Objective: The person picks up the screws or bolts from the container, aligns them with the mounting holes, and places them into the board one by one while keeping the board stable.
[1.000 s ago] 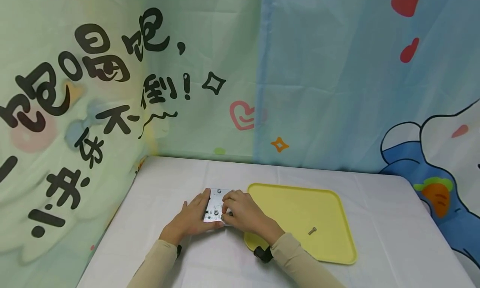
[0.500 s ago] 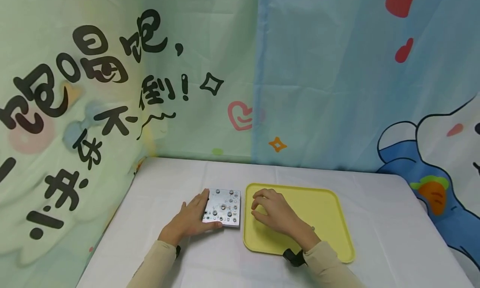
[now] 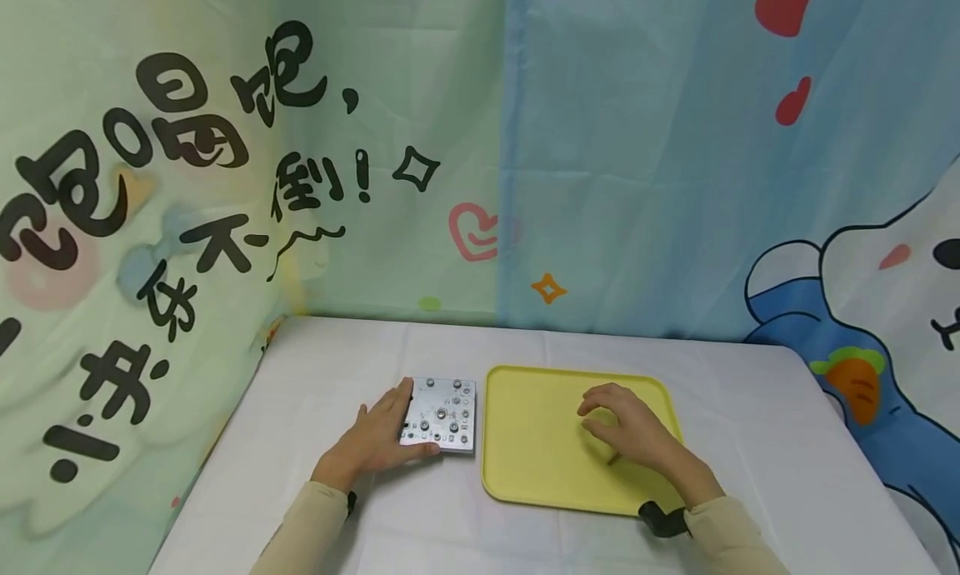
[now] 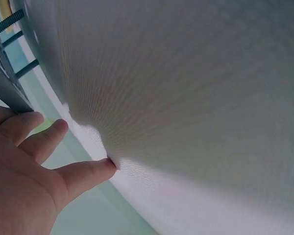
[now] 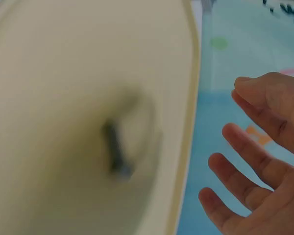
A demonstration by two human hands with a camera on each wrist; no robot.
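Observation:
A square silvery metal plate (image 3: 441, 415) with several bolts and small holes stands on the white table. My left hand (image 3: 373, 433) holds it at the left, thumb along the near edge and fingers at the left edge. In the left wrist view, threaded bolts (image 4: 27, 69) stick out from the plate, and the little fingertip touches the cloth. My right hand (image 3: 624, 425) hovers over the yellow tray (image 3: 536, 475), fingers loosely bent and holding nothing. Below it a short bolt (image 3: 614, 458) lies in the tray, partly hidden in the head view, blurred in the right wrist view.
The white cloth-covered table (image 3: 420, 517) reaches back to a printed curtain (image 3: 622, 183) at the rear and left. The tray's low raised rim lies just right of the plate. A black wrist camera (image 3: 662, 521) sits by the right cuff.
My right hand has left the plate and moved right across the tray to above the bolt. The bolts it covered on the plate now show. My left hand stays at the plate.

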